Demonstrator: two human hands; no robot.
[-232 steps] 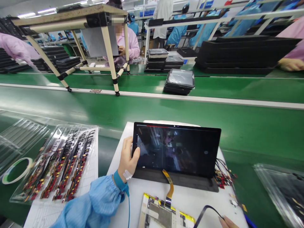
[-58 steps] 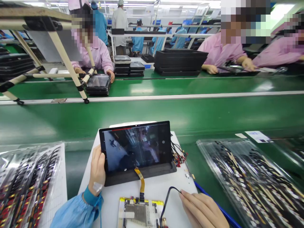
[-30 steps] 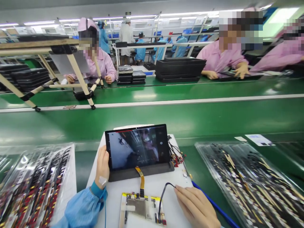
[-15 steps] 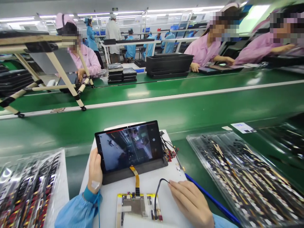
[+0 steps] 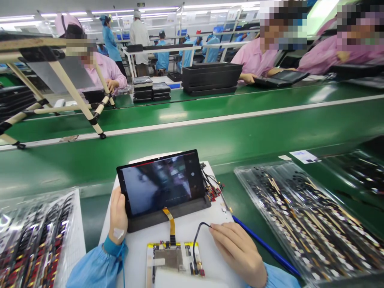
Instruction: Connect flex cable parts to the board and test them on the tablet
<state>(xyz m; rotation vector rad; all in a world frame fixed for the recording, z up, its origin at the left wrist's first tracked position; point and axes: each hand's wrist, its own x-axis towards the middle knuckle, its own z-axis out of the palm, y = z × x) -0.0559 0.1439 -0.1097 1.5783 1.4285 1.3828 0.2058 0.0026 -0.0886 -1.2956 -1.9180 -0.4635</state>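
A tablet screen (image 5: 160, 186) leans tilted on a dark stand and shows a blurred camera picture. My left hand (image 5: 118, 212), a white patch at its wrist, grips the screen's left edge; its fingertips are partly hidden behind it. From the screen an orange ribbon cable (image 5: 169, 221) runs down to a circuit board (image 5: 168, 258) with yellow tape along its top. A thin black cable (image 5: 196, 239) arches up from the board's right side. My right hand (image 5: 238, 252) pinches the free end of this cable, fingers pressed together. A white block covers the board's lower part.
Small parts with red and black wires (image 5: 213, 192) lie right of the screen. Clear trays of cables (image 5: 312, 220) stand at right, another tray (image 5: 39, 240) at left. A blue strap (image 5: 267, 244) runs beside my right hand. Across the green bench (image 5: 180, 138), co-workers in pink handle tablets.
My hands keep their holds, and the whole view has shifted slightly. The picture on the screen has become more blurred. Across the bench, a co-worker at right has tilted up a dark tablet.
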